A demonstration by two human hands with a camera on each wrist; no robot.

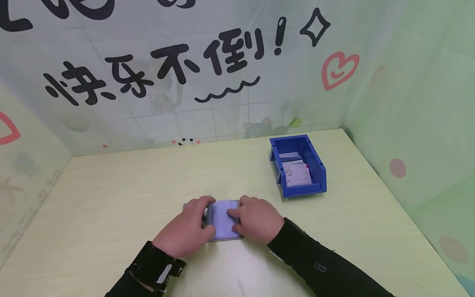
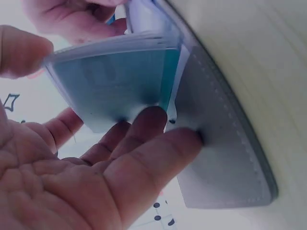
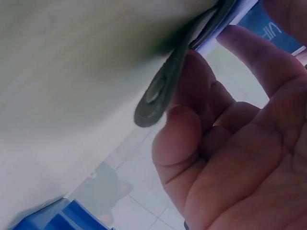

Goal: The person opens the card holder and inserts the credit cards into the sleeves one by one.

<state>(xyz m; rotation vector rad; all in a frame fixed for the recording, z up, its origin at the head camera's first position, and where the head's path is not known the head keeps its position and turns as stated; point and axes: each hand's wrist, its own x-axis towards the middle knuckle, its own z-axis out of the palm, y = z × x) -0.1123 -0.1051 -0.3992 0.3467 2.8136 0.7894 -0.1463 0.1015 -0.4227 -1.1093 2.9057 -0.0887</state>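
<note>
A card holder (image 1: pixel 224 220) lies spread on the table between both hands, its clear sleeves showing pale purple in the head view. My left hand (image 1: pixel 187 231) grips the raised stack of clear sleeves (image 2: pixel 110 86), thumb on one side and fingers on the other. One of its fingers touches the stitched grey cover (image 2: pixel 220 158). On the opposite side, my right hand (image 1: pixel 259 218) holds the holder's right edge, with the index finger resting on the sleeve. A cover flap with a round snap (image 3: pixel 156 96) stands beside those fingers. Part of a dark blue lettered card (image 3: pixel 268 33) shows behind them.
A blue bin (image 1: pixel 320 175) stands at the back right of the table, holding a stack of pale printed cards (image 1: pixel 297 174). A printed cloth (image 1: pixel 230 107) hangs along the table's back edge, with more at both sides.
</note>
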